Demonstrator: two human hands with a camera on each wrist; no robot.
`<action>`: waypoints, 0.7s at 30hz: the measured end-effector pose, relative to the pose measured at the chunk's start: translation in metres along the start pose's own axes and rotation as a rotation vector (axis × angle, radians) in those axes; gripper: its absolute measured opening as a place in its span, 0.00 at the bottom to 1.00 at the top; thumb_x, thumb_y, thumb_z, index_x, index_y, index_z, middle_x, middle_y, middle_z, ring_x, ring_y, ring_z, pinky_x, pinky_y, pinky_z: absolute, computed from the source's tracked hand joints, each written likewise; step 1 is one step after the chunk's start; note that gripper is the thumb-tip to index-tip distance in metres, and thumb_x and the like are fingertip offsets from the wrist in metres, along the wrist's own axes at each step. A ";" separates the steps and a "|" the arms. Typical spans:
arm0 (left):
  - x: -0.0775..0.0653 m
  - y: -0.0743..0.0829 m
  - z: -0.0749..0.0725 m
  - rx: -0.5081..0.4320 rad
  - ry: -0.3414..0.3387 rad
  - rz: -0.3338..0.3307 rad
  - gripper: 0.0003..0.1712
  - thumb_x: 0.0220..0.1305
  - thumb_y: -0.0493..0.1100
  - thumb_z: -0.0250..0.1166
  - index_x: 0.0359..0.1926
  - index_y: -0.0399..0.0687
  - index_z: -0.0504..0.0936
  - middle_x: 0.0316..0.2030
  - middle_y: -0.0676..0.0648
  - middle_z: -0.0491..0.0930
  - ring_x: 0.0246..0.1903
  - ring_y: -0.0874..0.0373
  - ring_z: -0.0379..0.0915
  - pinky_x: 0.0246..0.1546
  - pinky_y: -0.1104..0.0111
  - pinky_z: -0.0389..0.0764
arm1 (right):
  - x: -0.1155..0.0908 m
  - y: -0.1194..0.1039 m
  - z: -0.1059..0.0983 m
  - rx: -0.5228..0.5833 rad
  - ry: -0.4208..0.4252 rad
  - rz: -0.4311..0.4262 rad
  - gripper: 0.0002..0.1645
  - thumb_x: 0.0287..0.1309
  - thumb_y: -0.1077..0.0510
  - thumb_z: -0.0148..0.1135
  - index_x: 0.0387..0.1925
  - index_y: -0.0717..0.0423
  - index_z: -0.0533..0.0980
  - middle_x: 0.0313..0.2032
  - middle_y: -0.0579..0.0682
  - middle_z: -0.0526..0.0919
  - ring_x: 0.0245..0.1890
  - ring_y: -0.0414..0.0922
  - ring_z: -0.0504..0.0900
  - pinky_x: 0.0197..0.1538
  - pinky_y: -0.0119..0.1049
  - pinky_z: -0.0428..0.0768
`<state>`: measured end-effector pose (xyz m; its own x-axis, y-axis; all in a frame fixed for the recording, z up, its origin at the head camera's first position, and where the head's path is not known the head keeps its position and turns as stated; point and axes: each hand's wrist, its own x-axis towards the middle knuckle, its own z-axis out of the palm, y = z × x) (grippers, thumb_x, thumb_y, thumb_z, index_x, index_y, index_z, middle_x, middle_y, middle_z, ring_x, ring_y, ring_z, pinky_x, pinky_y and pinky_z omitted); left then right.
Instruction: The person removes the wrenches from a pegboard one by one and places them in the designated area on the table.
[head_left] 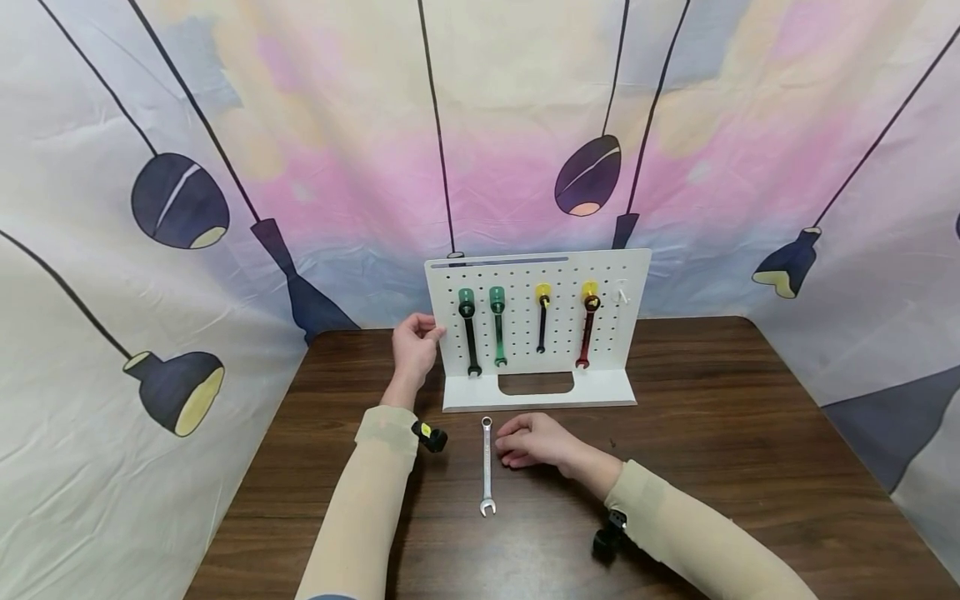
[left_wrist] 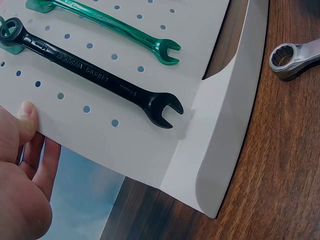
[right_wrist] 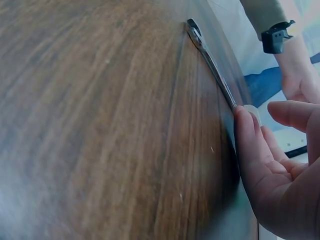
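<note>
A white pegboard stand stands on the table, and my left hand grips its left edge. In the left wrist view the thumb lies on the front face, with the other fingers behind the board. From green hooks hang a black wrench and a green wrench; yellow hooks bear a smaller black wrench and a red wrench. A silver combination wrench lies flat before the stand, ring end towards it. Just right of it is my right hand, fingers loosely bent, thumb apart, holding nothing.
At the board's upper right is a clear hook with no wrench on it. The stand's base has an oblong cutout. Behind the wooden table hangs a cloth printed with lamps.
</note>
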<state>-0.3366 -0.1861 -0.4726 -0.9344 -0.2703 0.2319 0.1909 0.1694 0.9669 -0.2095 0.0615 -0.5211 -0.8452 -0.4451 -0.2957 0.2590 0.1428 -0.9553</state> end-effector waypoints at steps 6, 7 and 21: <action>0.000 0.000 -0.001 0.010 -0.004 -0.003 0.05 0.69 0.30 0.72 0.40 0.37 0.82 0.34 0.47 0.78 0.36 0.57 0.74 0.33 0.72 0.75 | -0.001 -0.003 -0.010 -0.032 -0.004 -0.021 0.19 0.69 0.60 0.70 0.54 0.70 0.80 0.41 0.56 0.90 0.39 0.47 0.90 0.46 0.42 0.89; 0.000 0.000 -0.001 0.008 -0.004 -0.002 0.05 0.69 0.30 0.72 0.39 0.37 0.82 0.34 0.47 0.78 0.36 0.57 0.74 0.33 0.72 0.75 | -0.001 -0.004 -0.012 -0.034 -0.004 -0.025 0.19 0.69 0.60 0.70 0.54 0.70 0.80 0.42 0.57 0.90 0.39 0.47 0.90 0.46 0.42 0.89; 0.000 0.000 0.000 0.013 -0.009 0.003 0.05 0.69 0.30 0.72 0.40 0.36 0.82 0.34 0.47 0.78 0.36 0.57 0.74 0.33 0.72 0.76 | -0.004 -0.009 -0.041 -0.036 0.052 -0.057 0.23 0.72 0.58 0.67 0.59 0.73 0.77 0.44 0.57 0.89 0.42 0.44 0.88 0.49 0.38 0.87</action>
<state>-0.3363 -0.1865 -0.4728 -0.9366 -0.2609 0.2337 0.1899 0.1822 0.9647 -0.2278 0.0981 -0.5108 -0.8814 -0.4075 -0.2388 0.1931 0.1506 -0.9695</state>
